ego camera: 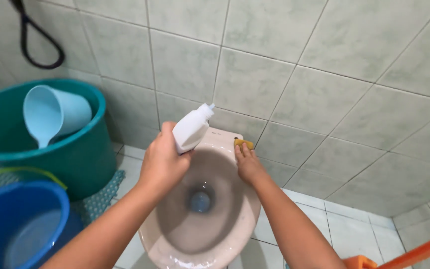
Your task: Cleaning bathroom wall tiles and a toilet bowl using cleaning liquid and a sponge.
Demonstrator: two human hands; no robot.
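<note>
Left hand: the left hand is wrapped around a white plastic squeeze bottle, tilted with its nozzle toward 1 o'clock, held above the rim at 11 o'clock of the bowl
Right hand: the right hand lies flat, fingers together, pressing a small yellow sponge under its fingertips
Sponge place: on the back rim of the bowl, at 1 o'clock from the drain, close to the wall
Toilet: a pale pink ceramic toilet bowl with water in the drain hole, set against the pale green tiled wall
At 9 o'clock: a teal plastic tub with a light blue plastic dipper lying in it, mouth up
At 8 o'clock: a blue plastic bucket, just beside the teal tub
At 4 o'clock: an orange plastic handle over the white floor tiles, well apart from both hands
</note>
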